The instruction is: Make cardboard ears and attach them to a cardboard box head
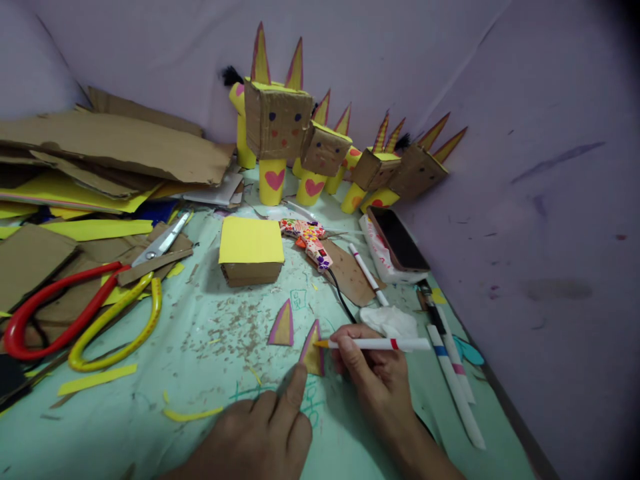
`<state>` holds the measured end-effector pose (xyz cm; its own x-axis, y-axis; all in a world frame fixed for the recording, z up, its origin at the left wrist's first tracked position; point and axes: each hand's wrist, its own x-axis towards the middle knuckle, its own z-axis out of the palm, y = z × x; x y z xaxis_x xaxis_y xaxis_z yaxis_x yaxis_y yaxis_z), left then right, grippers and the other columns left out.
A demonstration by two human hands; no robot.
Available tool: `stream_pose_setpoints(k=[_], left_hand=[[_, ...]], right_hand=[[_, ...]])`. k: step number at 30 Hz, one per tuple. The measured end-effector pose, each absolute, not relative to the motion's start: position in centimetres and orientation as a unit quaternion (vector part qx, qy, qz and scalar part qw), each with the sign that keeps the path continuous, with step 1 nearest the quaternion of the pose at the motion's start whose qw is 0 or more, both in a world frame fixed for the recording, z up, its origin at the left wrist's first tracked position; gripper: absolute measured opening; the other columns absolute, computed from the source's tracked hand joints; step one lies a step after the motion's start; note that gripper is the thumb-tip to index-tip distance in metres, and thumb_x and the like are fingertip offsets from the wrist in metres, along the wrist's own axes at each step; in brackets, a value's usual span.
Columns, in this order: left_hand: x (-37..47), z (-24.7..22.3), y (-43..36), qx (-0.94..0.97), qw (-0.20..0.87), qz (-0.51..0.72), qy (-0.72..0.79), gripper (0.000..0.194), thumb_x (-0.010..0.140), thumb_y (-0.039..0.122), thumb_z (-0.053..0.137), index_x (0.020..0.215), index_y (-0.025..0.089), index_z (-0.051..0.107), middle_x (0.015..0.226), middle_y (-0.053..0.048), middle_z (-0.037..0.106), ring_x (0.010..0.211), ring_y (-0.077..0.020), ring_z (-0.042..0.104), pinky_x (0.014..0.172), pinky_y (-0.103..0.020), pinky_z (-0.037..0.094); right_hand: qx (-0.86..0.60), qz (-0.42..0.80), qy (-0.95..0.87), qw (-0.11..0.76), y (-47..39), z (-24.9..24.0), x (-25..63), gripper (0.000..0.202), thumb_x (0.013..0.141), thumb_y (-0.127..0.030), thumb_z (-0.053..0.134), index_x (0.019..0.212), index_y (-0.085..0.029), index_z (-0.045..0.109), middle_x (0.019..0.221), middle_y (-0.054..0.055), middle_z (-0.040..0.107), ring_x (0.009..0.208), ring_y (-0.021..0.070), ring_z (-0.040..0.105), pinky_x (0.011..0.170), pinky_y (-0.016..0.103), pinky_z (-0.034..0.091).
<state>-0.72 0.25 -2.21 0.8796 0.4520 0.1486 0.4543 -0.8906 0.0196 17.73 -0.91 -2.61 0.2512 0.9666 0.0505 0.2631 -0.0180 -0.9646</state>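
Note:
My right hand (pixel 375 380) is closed round a white marker (pixel 380 344) with a red band. Its orange tip touches a small cardboard triangle (pixel 314 360) with a purple border. At that triangle's lower left edge, the outstretched index finger of my left hand (pixel 260 427) presses down, while the other fingers are loosely curled and hold nothing. A second purple-edged cardboard triangle (pixel 283 325) lies just to the left. Behind it sits a cardboard box (pixel 251 248) with a yellow top.
Red-and-yellow-handled scissors (pixel 115 287) lie on cardboard scraps at left. A flowered glue gun (pixel 310 240) rests behind the triangles. Several box-headed figures (pixel 280 127) line the back. A phone (pixel 399 239) and capped markers (pixel 455 387) are at right. Cardboard sheets (pixel 110 143) are piled back left.

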Motion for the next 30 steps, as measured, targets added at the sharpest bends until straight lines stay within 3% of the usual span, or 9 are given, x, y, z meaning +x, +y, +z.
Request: stream_pose_setpoints(k=[10,30], left_hand=[[-0.7,-2.3,0.4,-0.969,0.011,-0.088,-0.230,0.006,0.077,0.016,0.051,0.078,0.021,0.049,0.125,-0.012,0.060,0.061,-0.0172,0.066,0.046,-0.028,0.050],[-0.9,-2.2,0.5,-0.969,0.023,-0.100,-0.224,0.013,0.081,0.010,0.043,0.079,0.020,0.051,0.125,-0.010,0.061,0.063,-0.0159,0.066,0.049,-0.026,0.050]], right_hand=[[-0.623,0.341,-0.509,0.486,-1.0,-2.5,17.9,0.028,0.089,-0.035,0.050,0.069,-0.016,0.060,0.053,-0.003,0.048,0.047,0.0099,0.044,0.044,0.020,0.032],[-0.656,0.269,-0.487,0.511,-0.6,-3.2,19.4,0.029,0.088,-0.037,0.053,0.070,-0.016,0.062,0.053,-0.001,0.051,0.046,0.0110,0.046,0.042,0.022,0.034]])
